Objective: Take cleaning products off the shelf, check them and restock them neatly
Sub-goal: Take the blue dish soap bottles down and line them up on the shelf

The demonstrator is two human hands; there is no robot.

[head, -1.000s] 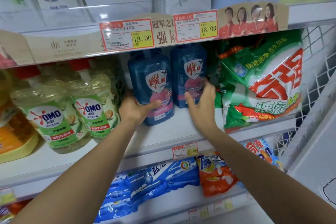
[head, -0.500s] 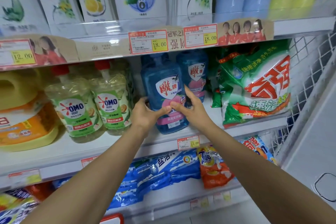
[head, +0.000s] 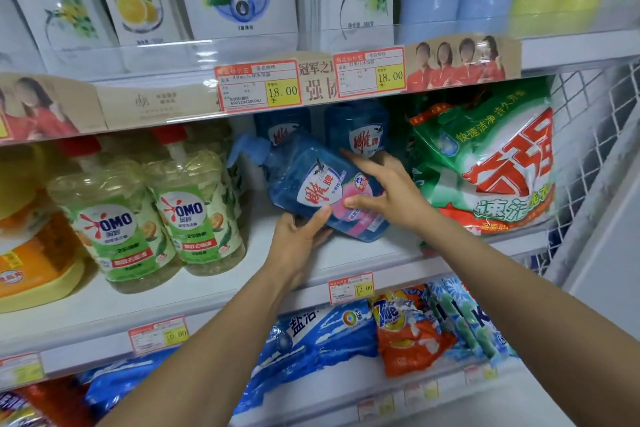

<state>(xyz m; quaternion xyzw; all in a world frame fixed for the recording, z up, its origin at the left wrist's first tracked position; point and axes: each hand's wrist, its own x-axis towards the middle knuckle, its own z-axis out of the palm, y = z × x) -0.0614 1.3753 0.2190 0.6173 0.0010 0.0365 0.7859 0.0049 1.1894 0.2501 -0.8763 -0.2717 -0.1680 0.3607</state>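
- Middle shelf (head: 214,291): carries all the items below. There's a bare strip along its front edge under the hands.
- Powder bag (head: 485,166): green/white, leans at the shelf's right end, just beside the R hand.
- OMO bottles (head: 114,218): a pair, upright, left of centre, near the front edge.
- Blue pump bottle (head: 311,184): the task item, at shelf centre and tilted, with the pump end up-left, base down-right and label facing out. Can't tell if the base touches the shelf.
- Back-left bottle (head: 282,125) and back-right bottle (head: 360,135): same product, upright at the back edge, directly behind the tilted one.
- Left hand (head: 298,236): cups the bottle from below, thumb curled onto the label.
- Right hand (head: 388,194): pinches the base end, thumb pressed on the pink label patch and index finger stretched along the upper side.
- Pump head (head: 246,149): blue, sticks out toward the OMO pair.
- Step, prob.: checking the bottle.
  - Keep both hands on it, since it's likely heavy with liquid.
  - Turn it slowly to read the label and look for leaks at the cap.
  - Mind the pump so it doesn't catch the OMO pair.
  - Then stand it upright, label forward, in line w/ the back two.
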